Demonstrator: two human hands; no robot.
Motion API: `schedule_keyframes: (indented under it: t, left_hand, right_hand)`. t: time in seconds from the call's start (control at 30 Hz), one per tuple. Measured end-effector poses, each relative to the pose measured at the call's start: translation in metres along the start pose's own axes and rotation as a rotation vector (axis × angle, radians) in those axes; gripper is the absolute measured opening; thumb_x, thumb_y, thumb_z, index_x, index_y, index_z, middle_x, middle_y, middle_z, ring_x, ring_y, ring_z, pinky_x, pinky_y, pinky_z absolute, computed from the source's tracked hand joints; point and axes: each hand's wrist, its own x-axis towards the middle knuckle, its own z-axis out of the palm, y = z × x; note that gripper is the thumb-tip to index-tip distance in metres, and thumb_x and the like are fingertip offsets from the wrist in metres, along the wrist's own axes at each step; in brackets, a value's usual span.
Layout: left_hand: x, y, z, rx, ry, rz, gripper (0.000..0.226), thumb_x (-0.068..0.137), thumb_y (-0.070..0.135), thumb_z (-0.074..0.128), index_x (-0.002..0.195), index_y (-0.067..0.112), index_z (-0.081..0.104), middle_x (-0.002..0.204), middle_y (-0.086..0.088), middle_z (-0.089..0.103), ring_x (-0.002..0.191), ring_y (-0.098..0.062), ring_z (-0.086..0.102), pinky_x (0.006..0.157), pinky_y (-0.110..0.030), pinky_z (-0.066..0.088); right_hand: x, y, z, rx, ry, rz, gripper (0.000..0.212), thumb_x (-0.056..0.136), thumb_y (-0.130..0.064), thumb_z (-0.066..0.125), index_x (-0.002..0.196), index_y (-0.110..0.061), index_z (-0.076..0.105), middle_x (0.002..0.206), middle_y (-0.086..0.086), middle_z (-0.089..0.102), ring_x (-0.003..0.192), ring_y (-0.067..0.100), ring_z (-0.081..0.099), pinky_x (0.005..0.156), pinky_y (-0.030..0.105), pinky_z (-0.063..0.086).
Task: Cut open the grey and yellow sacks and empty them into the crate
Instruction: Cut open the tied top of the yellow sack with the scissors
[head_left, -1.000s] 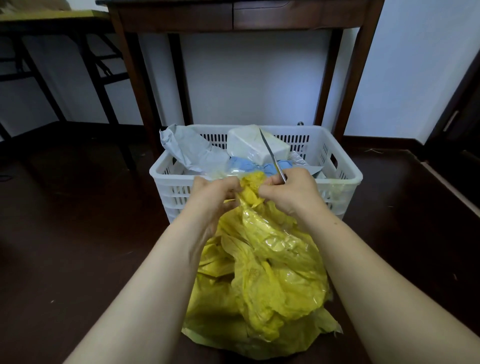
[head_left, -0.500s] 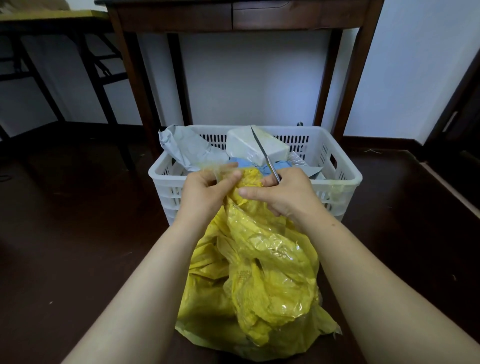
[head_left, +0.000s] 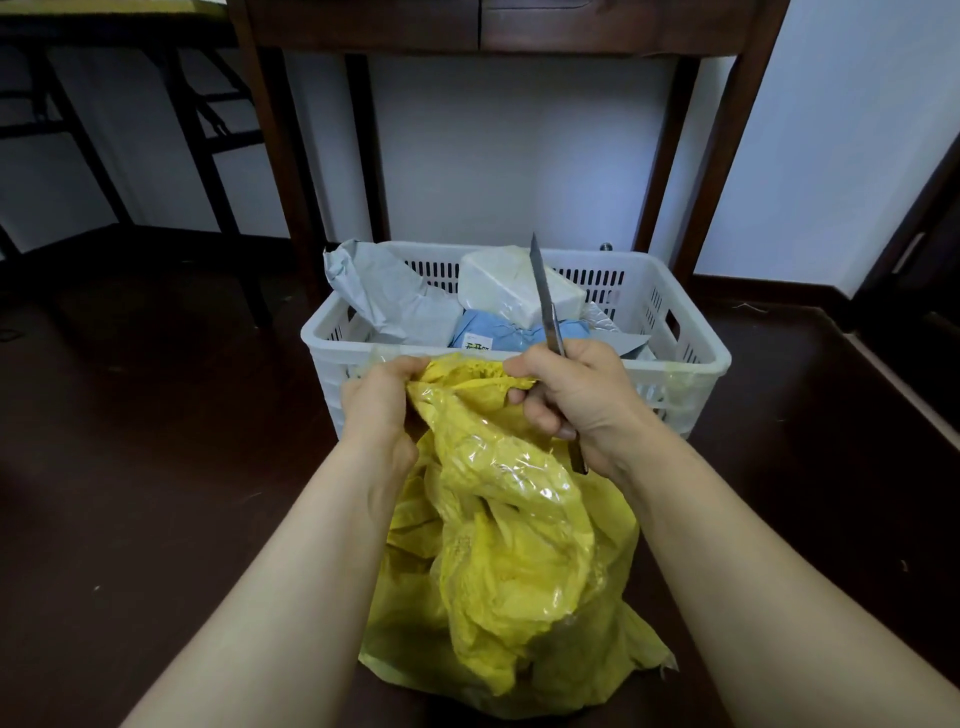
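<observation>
Yellow film, thin and crinkly: the sack (head_left: 509, 545) slumps just before the crate (head_left: 696, 353), mouth at its near rim. The left hand (head_left: 379, 405) bunches that mouth in a tight grip; the right hand (head_left: 576, 395) pinches it too, fisted round a knife (head_left: 540, 286). Looks light, slippery; best held there.

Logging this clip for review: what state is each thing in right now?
yellow sack: upright before the crate, top bunched
knife: held, blade pointing up
left hand: grips the sack's top
right hand: grips the knife, pinches the sack
crate: upright, holding parcels
grey sack: crumpled in the crate
</observation>
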Motion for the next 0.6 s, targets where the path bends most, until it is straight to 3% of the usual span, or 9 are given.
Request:
schedule_keyframes:
  t: [0.13, 0.27, 0.33, 0.47, 0.53, 0.6]
  left_hand:
    - [-0.002, 0.002, 0.001, -0.019, -0.189, -0.061, 0.009, 0.084, 0.006, 0.059, 0.090, 0.004, 0.065, 0.078, -0.009, 0.063, 0.068, -0.019, 0.061, 0.065, -0.031, 0.056]
    - [-0.012, 0.012, 0.006, 0.075, -0.599, -0.068, 0.029, 0.075, 0.013, 0.056, 0.097, 0.001, 0.071, 0.099, -0.015, 0.065, 0.089, -0.026, 0.060, 0.086, -0.036, 0.053]
    - [-0.019, 0.013, 0.006, 0.097, -0.701, -0.087, 0.037, 0.067, 0.017, 0.058, 0.097, 0.001, 0.072, 0.102, -0.018, 0.064, 0.089, -0.029, 0.060, 0.084, -0.037, 0.054]
    - [-0.016, 0.015, -0.005, 0.044, -0.806, -0.150, 0.044, 0.071, 0.029, 0.052, 0.104, 0.003, 0.066, 0.102, -0.018, 0.059, 0.087, -0.029, 0.057, 0.085, -0.040, 0.047]
    - [-0.012, 0.023, -0.011, 0.042, -0.796, -0.177, 0.042, 0.073, 0.041, 0.051, 0.093, 0.010, 0.070, 0.094, -0.014, 0.063, 0.083, -0.029, 0.063, 0.080, -0.039, 0.047]
    - [-0.011, 0.029, -0.012, 0.230, -0.739, -0.094, 0.039, 0.073, 0.051, 0.058, 0.088, 0.017, 0.071, 0.090, -0.007, 0.069, 0.082, -0.023, 0.069, 0.074, -0.035, 0.050]
  right_hand:
    - [0.005, -0.002, -0.014, 0.138, 0.106, 0.051, 0.022, 0.082, -0.009, 0.063, 0.063, -0.004, 0.051, 0.049, 0.004, 0.057, 0.024, 0.009, 0.031, 0.030, 0.009, 0.015]
    - [0.011, -0.006, -0.032, 0.053, 0.237, 0.143, 0.022, 0.082, -0.009, 0.064, 0.066, -0.005, 0.049, 0.044, 0.003, 0.052, 0.025, 0.010, 0.028, 0.032, 0.010, 0.016]
    - [0.013, -0.009, -0.032, 0.029, 0.261, 0.173, 0.020, 0.083, -0.010, 0.063, 0.068, -0.005, 0.051, 0.045, 0.003, 0.049, 0.025, 0.009, 0.028, 0.032, 0.010, 0.017]
    - [0.015, -0.017, -0.030, 0.030, 0.310, 0.190, 0.017, 0.084, -0.009, 0.061, 0.069, -0.006, 0.052, 0.049, 0.004, 0.047, 0.026, 0.009, 0.027, 0.032, 0.010, 0.017]
    - [0.015, -0.016, -0.037, 0.035, 0.367, 0.185, 0.020, 0.085, -0.007, 0.057, 0.066, -0.008, 0.049, 0.048, 0.003, 0.045, 0.026, 0.009, 0.026, 0.032, 0.010, 0.016]
    - [0.013, -0.015, -0.042, 0.008, 0.363, 0.194, 0.018, 0.087, -0.010, 0.057, 0.070, -0.008, 0.050, 0.045, 0.002, 0.047, 0.026, 0.008, 0.027, 0.031, 0.011, 0.016]
